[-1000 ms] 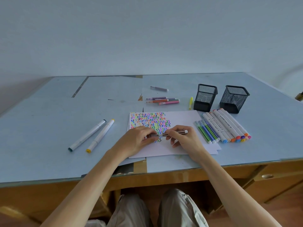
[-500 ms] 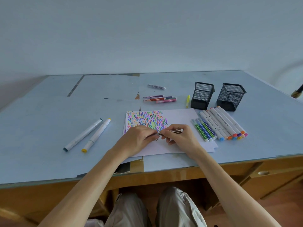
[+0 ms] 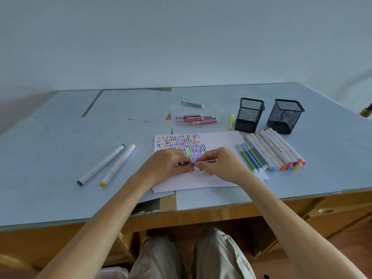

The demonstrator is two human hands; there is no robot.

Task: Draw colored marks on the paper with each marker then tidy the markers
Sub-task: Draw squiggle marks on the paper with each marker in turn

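Brown marker closing up over the paper

Held level between both hands, brown marker over the near half of the paper. Left hand curled round one end, right hand pinching the barrel. Compared with a second ago: hands drawn closer together, less barrel showing between them. Probably capping, though cap itself hidden under the fingers. Further out: squiggle block filling the far-left of the sheet; sorted marker row to the right; two mesh cups beyond; loose pens far and left awaiting tidying.
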